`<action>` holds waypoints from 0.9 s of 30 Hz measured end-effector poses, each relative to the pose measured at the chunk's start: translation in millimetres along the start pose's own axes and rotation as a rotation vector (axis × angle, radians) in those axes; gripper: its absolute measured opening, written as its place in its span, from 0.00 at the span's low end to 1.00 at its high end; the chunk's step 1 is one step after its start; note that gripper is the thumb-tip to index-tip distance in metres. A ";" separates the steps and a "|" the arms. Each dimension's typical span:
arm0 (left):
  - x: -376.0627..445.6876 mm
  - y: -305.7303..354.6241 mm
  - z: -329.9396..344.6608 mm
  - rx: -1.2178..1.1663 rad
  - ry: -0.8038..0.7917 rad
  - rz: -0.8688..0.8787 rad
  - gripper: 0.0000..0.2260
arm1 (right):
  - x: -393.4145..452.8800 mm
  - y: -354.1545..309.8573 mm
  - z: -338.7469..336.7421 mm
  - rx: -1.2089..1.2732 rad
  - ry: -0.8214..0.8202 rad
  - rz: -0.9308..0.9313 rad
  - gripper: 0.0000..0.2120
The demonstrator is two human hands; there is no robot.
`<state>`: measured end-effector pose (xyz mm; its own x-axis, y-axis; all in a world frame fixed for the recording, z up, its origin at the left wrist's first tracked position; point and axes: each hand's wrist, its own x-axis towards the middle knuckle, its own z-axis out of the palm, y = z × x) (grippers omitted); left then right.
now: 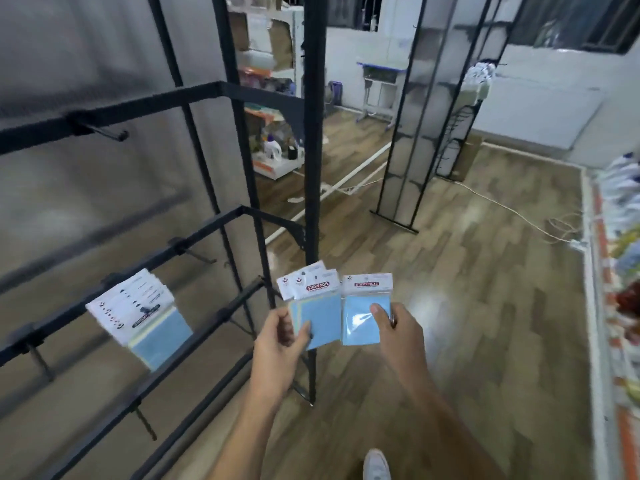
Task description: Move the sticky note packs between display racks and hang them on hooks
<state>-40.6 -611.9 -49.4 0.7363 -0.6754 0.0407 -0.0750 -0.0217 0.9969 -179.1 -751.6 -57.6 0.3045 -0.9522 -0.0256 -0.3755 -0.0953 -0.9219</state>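
My left hand [278, 344] grips a small stack of blue sticky note packs [317, 303] with white header cards, held in front of the black display rack [313, 140]. My right hand [398, 329] pinches a single blue sticky note pack [363, 310] just to the right of that stack. Several more packs [138, 313] hang together on a hook of the rack's middle bar at lower left. Other hooks on the rack, such as the upper hook [104, 131], carry nothing.
A second black rack [412, 133] stands further back at centre right, with a bundle of white packs [479, 76] near its top. A white cable [519, 216] trails across the wooden floor. Shelves of goods line the right edge [620, 258]. My shoe [377, 465] shows at the bottom.
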 end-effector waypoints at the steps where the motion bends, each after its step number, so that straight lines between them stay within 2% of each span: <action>1: 9.4 -3.4 19.3 0.014 -0.049 -0.026 0.07 | 10.2 9.1 -12.3 0.009 0.042 0.032 0.12; 4: 40.5 -12.5 84.7 0.058 -0.185 -0.070 0.05 | 45.4 40.8 -52.4 0.021 0.186 0.106 0.13; 6: 65.6 -14.0 130.8 0.121 -0.260 -0.069 0.14 | 72.6 58.4 -81.5 0.039 0.266 0.143 0.14; 8: 93.4 -14.2 178.7 0.151 -0.310 -0.072 0.16 | 107.3 75.6 -111.5 0.032 0.327 0.166 0.16; 14: 179.4 -9.4 321.9 0.133 -0.404 -0.113 0.16 | 229.6 109.4 -204.9 -0.005 0.403 0.221 0.12; 19: 237.6 8.2 434.1 0.039 -0.463 -0.109 0.03 | 317.2 116.0 -280.3 -0.017 0.499 0.200 0.12; 27: 350.5 -9.6 608.5 0.035 -0.579 -0.092 0.05 | 466.4 152.6 -351.5 -0.049 0.585 0.235 0.12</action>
<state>-191.0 -1296.9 -85.3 0.2540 -0.9621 -0.0990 -0.0574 -0.1172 0.9915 -402.2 -1312.2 -74.3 -0.3152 -0.9490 0.0033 -0.4183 0.1358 -0.8981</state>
